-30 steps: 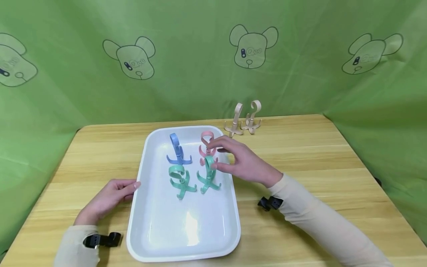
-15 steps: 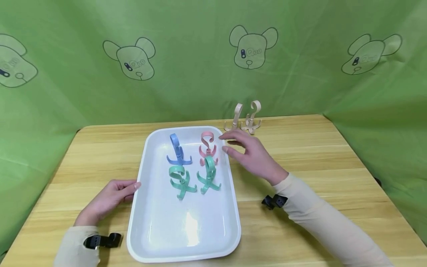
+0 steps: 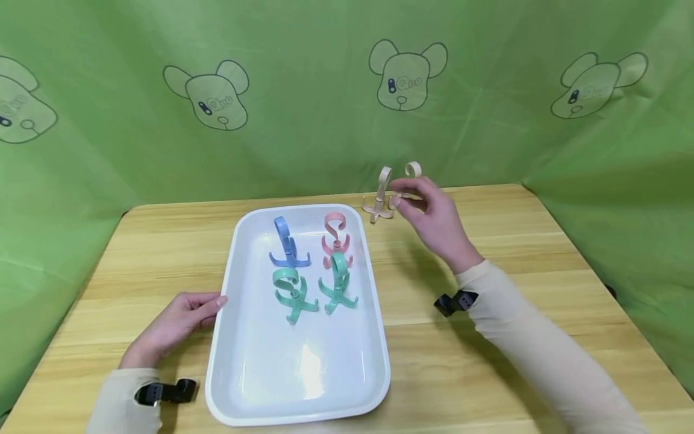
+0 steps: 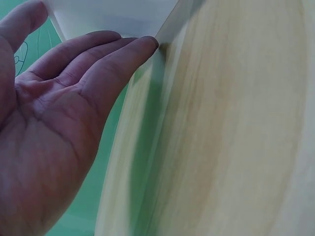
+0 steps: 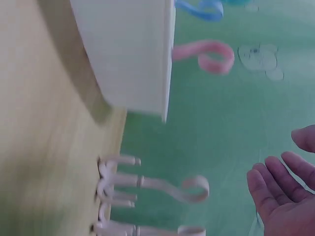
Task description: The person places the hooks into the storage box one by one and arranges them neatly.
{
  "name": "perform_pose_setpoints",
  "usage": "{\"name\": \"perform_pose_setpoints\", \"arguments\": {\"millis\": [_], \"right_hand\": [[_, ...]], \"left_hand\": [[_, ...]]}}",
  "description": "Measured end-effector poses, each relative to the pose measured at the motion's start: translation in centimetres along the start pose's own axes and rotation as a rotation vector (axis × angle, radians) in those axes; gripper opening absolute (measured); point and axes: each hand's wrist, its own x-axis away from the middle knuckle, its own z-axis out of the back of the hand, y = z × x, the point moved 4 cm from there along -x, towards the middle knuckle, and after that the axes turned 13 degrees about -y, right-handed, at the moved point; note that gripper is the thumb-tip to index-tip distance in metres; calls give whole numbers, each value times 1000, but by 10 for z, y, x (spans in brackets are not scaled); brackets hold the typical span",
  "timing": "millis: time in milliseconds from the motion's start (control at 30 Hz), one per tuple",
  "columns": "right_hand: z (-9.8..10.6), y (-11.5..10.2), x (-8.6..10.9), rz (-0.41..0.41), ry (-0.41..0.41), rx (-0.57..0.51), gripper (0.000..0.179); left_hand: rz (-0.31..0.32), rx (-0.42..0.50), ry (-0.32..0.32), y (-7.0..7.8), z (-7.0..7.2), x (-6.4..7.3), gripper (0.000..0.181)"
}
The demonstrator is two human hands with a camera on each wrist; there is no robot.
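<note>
My left hand (image 3: 179, 325) holds the white tray (image 3: 298, 418) at its left edge, thumb over the rim and fingers against the outside. In the left wrist view the fingers (image 4: 106, 66) stretch out to the tray wall. My right hand (image 3: 434, 220), thumb and fingers apart, hovers over the table by two beige rotating hanger hooks. One beige hook (image 3: 382, 190) stands left of its fingertips; the other beige hook (image 3: 414, 170) is partly hidden behind the hand. The right wrist view shows nothing in this hand (image 5: 290, 196), with the beige hook (image 5: 162, 184) some way off.
Inside the tray stand a blue hook (image 3: 287, 247), a pink hook (image 3: 336, 232) and two green hooks, one left (image 3: 295, 295) and one right (image 3: 338, 283). A green curtain (image 3: 314, 138) rises behind the wooden table (image 3: 488, 361).
My right hand has moved from the pink and green hooks in the tray, over its right rim, back and right to the beige hooks. The left hand and tray stay put.
</note>
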Motion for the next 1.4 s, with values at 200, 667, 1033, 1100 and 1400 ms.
{"name": "perform_pose_setpoints", "arguments": {"millis": [200,667,1033,1100,1400], "right_hand": [[28,9,-11,-70,159,-28,33],[47,49,-34,-221,185,-15,50],[51,81,-48,-319,117,14,60],[50,86,-49,-336,105,20,61],[44,101,-62,-358,93,54,50]], "left_hand": [[-10,15,15,0,0,0,50],[-2,0,33,-3,1,0,51],[-4,-14,24,-2,1,-1,51],[-6,-10,20,-2,1,-1,51],[-1,-22,29,-3,2,-1,50]]}}
